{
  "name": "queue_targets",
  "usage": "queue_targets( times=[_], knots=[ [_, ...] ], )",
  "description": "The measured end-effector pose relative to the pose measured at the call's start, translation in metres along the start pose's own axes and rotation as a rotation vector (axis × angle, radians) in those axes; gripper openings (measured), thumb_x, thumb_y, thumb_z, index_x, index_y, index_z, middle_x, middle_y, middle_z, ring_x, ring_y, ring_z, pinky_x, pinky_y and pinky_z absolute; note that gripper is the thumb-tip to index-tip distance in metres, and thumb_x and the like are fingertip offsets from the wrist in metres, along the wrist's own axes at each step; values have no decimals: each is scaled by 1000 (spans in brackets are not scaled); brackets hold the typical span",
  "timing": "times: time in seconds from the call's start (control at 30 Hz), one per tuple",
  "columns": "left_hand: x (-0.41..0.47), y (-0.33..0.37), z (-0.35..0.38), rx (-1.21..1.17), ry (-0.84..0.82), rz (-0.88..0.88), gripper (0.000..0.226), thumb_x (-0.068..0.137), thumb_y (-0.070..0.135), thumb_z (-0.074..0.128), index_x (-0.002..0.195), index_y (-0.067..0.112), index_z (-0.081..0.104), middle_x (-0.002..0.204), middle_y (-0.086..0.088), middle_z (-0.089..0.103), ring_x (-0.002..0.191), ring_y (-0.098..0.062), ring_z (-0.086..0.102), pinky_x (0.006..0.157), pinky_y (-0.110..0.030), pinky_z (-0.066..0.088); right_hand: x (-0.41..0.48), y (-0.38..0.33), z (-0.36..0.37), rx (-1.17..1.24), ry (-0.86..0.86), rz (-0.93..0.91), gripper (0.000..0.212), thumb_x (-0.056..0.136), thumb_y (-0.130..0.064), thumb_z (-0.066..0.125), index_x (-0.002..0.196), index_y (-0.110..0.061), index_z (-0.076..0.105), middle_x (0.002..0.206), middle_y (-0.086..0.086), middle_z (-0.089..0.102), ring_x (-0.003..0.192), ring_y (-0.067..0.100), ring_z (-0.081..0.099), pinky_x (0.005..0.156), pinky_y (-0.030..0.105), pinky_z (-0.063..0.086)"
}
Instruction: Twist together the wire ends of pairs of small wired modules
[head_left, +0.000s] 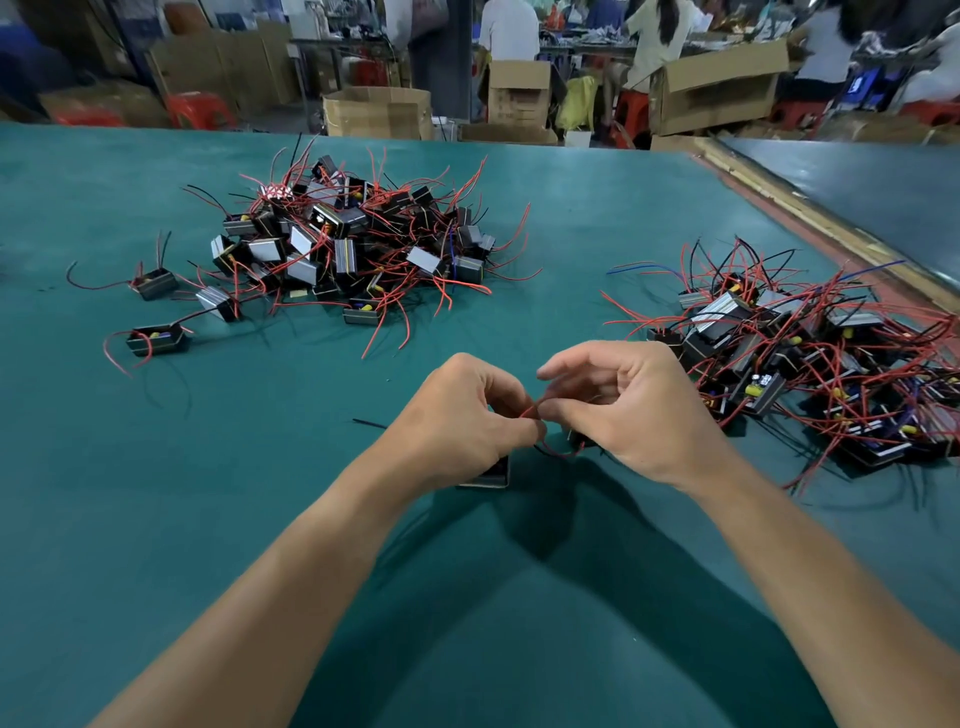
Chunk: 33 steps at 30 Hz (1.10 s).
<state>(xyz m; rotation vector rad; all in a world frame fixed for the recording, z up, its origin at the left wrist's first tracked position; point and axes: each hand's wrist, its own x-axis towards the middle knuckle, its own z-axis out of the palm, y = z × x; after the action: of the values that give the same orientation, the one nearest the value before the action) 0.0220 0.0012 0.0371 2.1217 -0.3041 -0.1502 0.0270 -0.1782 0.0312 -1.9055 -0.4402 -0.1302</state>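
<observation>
two hands, two piles. the left hand (462, 415) and right hand (628, 410) meet at lower centre of the frame, fingertips nearly touching, each pinching the red wire ends (531, 411) between thumb and fingers. the right index finger is curved up, off the wire. one module (492, 475) lies on the table right under the left palm, only its near edge showing. the red wire loops down below the pinch between the two hands. a second module there is too hidden to make out.

the bigger pile (353, 244) of modules sits upper left of centre, the other pile (810, 353) is at the right edge, just beside the right hand. both are too tangled to count. three stray modules (158, 340) lie apart at the left of the bigger pile. one loose black wire (369, 423) lies just left of the left hand.

the green table (208, 545) has bare cloth across the lower left and between the piles. its far edge runs along the top, and a pale strip (831, 228) borders it diagonally at upper right. cardboard boxes (376, 111) stand beyond.
</observation>
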Motion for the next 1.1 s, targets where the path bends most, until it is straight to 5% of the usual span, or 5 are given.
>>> queue_targets(
  times=[0.4,0.53,0.73,0.87,1.1],
  knots=[
    [3,-5,-2,-90,-69,-13,9,80,15,75,71,15,76,56,6,59,52,-10,43,54,-24,36,2,3,-6,-151,-155,13,18,84,-7,73,71,-18,69,61,-8,68,55,5,59,60,25,50],
    [4,-5,-5,-152,-60,-67,13,91,10,66,83,11,76,58,6,67,51,-12,47,51,-23,41,1,4,-6,-179,-139,-17,23,84,-6,73,68,-22,67,60,-13,66,54,0,56,57,14,45],
    [3,-4,0,-46,-48,-31,23,93,14,63,109,27,74,63,5,70,51,-17,44,50,-23,39,1,2,-6,-174,22,-140,20,78,-11,77,70,-29,71,88,-12,72,68,6,66,60,18,48],
    [1,-3,1,-37,-27,22,11,86,24,71,92,30,78,65,0,68,53,-11,45,56,-26,40,3,5,-5,-168,46,-135,5,77,-19,76,74,-23,75,74,-6,73,65,18,68,62,31,55],
    [2,-3,4,-32,50,77,6,83,19,75,79,21,79,53,16,60,41,3,40,47,-11,31,4,9,-5,-194,-31,-115,11,78,-13,76,73,-23,74,68,-12,72,60,2,64,63,13,47]
  ],
)
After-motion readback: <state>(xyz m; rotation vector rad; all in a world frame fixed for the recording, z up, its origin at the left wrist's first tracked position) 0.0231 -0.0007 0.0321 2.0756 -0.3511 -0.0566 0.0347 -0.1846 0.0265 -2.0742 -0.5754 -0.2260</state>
